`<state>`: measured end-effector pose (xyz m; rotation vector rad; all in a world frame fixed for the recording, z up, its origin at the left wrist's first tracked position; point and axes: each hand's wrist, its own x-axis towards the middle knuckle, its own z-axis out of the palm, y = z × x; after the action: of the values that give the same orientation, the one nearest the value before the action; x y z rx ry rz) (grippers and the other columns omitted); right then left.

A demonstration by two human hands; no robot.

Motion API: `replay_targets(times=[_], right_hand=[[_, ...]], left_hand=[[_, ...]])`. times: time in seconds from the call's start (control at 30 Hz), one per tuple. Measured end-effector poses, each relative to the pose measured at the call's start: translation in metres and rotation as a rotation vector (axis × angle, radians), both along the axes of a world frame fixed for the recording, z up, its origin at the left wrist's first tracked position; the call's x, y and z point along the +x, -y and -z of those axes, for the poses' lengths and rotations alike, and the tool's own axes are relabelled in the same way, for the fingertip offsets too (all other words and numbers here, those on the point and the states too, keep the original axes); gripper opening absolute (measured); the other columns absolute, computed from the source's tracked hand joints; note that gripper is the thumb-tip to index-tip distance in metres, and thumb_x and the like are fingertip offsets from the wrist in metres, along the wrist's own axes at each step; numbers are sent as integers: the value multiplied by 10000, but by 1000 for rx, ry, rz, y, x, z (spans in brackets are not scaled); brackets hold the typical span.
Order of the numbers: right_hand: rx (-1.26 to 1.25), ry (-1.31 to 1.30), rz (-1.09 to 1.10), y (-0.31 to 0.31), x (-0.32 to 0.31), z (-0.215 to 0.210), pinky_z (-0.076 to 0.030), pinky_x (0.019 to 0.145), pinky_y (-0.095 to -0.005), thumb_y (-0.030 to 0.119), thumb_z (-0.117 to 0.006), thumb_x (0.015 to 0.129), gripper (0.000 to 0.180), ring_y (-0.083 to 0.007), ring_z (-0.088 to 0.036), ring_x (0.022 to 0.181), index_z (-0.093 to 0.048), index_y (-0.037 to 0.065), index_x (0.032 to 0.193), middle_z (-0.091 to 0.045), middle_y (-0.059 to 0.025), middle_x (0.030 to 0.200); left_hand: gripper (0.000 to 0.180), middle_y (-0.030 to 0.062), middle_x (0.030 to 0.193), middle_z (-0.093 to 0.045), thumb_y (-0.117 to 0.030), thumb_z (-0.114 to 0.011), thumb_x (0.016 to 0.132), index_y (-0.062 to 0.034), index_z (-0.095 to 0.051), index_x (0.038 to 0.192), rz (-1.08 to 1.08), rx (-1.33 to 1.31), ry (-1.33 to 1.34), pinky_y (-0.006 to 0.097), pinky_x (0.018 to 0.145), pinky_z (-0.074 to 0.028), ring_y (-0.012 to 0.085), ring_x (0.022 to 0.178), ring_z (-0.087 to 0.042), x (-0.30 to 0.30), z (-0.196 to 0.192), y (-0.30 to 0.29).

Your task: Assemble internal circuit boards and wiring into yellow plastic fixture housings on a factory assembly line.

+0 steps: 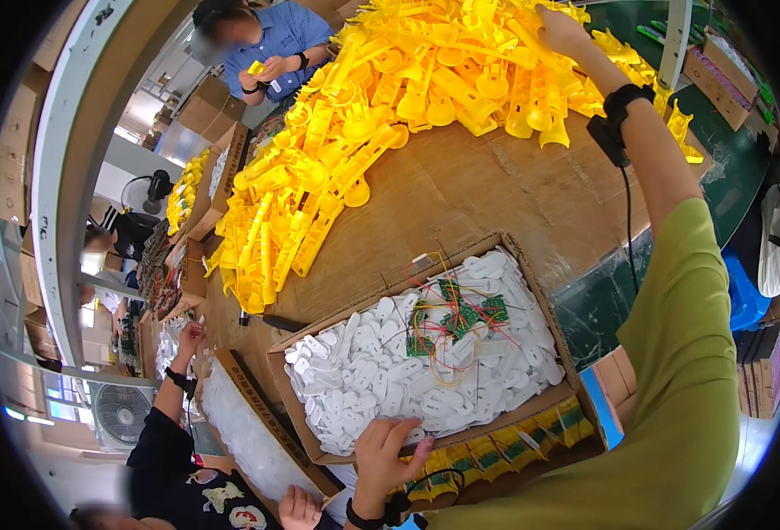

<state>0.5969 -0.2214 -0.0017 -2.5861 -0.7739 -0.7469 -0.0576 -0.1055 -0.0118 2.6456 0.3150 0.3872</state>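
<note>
My right arm, in an olive sleeve, stretches across the table to a large heap of yellow plastic shells (460, 71). My right hand (565, 32) is at the heap's far side among the shells, fingers apart; part of it is hard to make out. At the near edge of a cardboard box (544, 291), my left hand (384, 458) has its thumb and forefinger closed on a small white oval plastic piece (414, 435). Many similar white pieces (363, 375) fill that box. On top of them lie several green circuit boards (460, 320) with red, black and yellow wires.
Below the white pieces' box are yellow shells with green boards (496, 455). A co-worker at left sits by a long box with a clear plastic liner (244, 433). Another co-worker in a blue shirt (279, 40) handles a yellow piece. A metal post (81, 177) stands left.
</note>
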Motion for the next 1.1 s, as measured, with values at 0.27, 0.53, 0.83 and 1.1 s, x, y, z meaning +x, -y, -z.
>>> replay_targets(times=[0.27, 0.53, 0.83, 1.1], right_hand=[[-225, -55, -457, 3, -145, -33, -436, 642, -443, 125, -479, 754, 351, -362, -552, 737, -420, 80, 1097, -565, -190, 778], [-164, 288, -396, 29, -122, -43, -462, 620, -415, 111, -473, 771, 369, -342, -566, 705, -407, 102, 1134, -576, -180, 825], [-112, -156, 208, -38, -46, -7, -443, 778, -439, 163, -447, 770, 321, -356, -545, 930, -475, 64, 1075, -563, -172, 1026], [-183, -22, -333, -40, -101, -20, -437, 721, -442, 132, -440, 749, 367, -357, -547, 832, -444, 71, 1111, -571, -209, 870]], left_hand=[[237, 47, 697, -525, -180, -694, 630, -70, -598, 816, 11, 9, -22, 283, 518, -412, 208, 610, -513, 2, -5, 0], [265, 63, 672, -521, -172, -699, 610, -52, -589, 818, 59, 9, 54, 285, 496, -385, 213, 566, -483, 3, 1, -2], [258, 48, 677, -512, -198, -690, 632, -70, -593, 834, 41, -16, -24, 279, 503, -405, 200, 596, -504, -1, 0, -5], [265, 59, 665, -505, -195, -695, 613, -61, -591, 817, 51, -16, 7, 286, 497, -397, 212, 577, -489, 2, 0, -4]])
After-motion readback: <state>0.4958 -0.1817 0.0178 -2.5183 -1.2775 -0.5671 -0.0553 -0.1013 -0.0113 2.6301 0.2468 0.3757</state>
